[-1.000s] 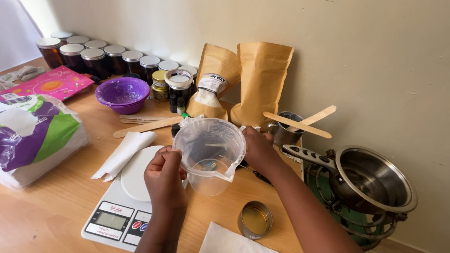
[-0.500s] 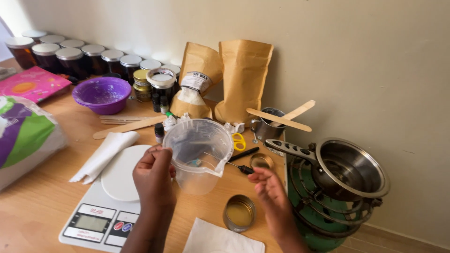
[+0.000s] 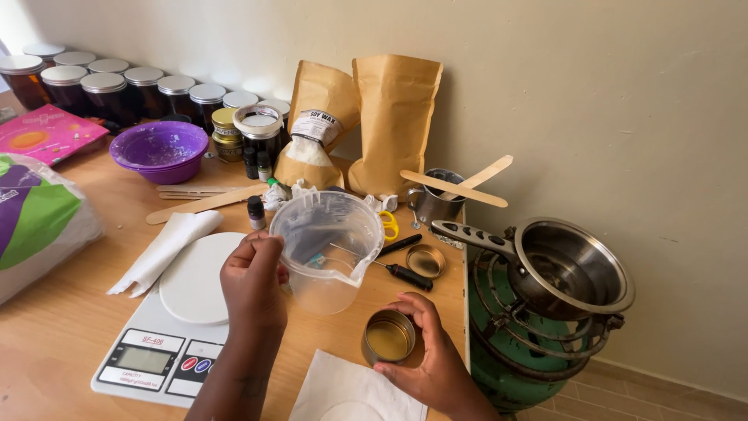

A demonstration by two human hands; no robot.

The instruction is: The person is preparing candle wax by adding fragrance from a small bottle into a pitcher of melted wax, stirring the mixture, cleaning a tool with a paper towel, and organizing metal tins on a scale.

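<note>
My left hand (image 3: 252, 282) grips the handle of a clear plastic measuring jug (image 3: 327, 248), holding it tilted above the wooden table (image 3: 70, 327). A thin wick with a small metal base lies inside the jug. My right hand (image 3: 425, 355) wraps around a small round gold tin (image 3: 388, 337) standing on the table just below and right of the jug. The tin's loose lid (image 3: 427, 260) lies further back, beside a black-handled tool (image 3: 403, 273).
A white digital scale (image 3: 175, 320) sits left of the jug, a folded white cloth (image 3: 165, 249) beside it. White paper (image 3: 354, 390) lies at the front edge. A steel pan (image 3: 569, 269) rests on a green gas burner (image 3: 518, 343) at right. Jars, a purple bowl (image 3: 160, 150) and brown pouches stand behind.
My right hand left the jug's far side, dropped toward the front of the table and closed around the gold tin. The jug stays in my left hand.
</note>
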